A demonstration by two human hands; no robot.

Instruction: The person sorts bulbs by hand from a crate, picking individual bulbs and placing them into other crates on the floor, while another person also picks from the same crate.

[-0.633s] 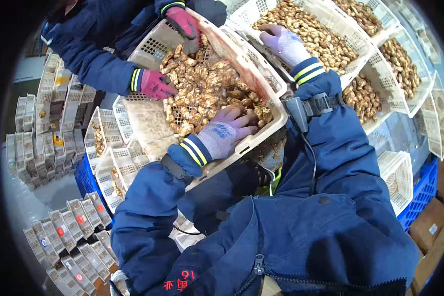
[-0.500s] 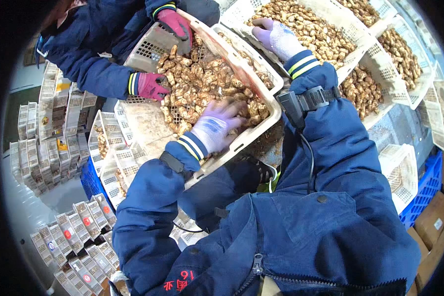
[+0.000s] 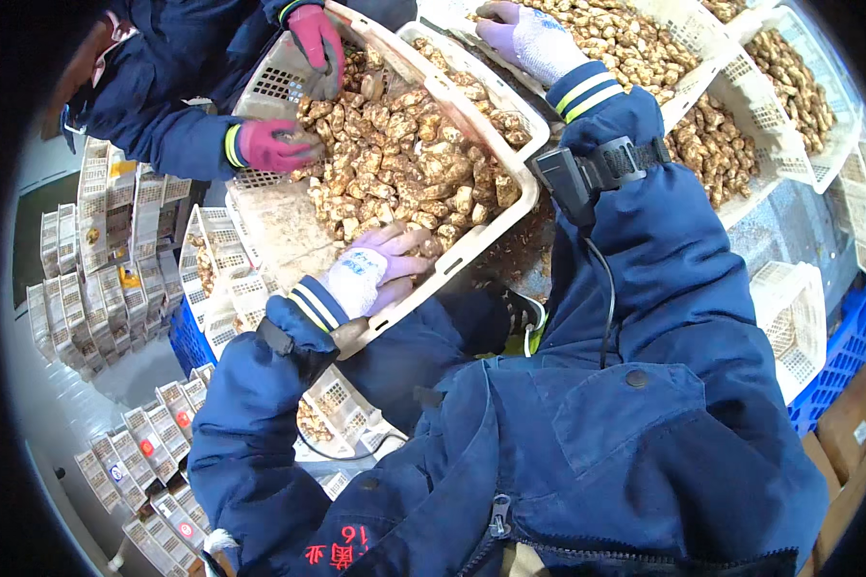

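At the near side of the left crate [image 3: 481, 240], my left hand [image 3: 380, 264] lies spread, unclenched, against the brown pieces [image 3: 404, 144] inside; sweeping too hard could spill some; whether my right hand [image 3: 529, 40], by the far crate [image 3: 700, 40], grips anything, I can't tell

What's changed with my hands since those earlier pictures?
Your left hand has drawn back from over the brown pieces toward the near rim of the crate. Your right hand stays by another crate; the co-worker's hands stay at the pile.
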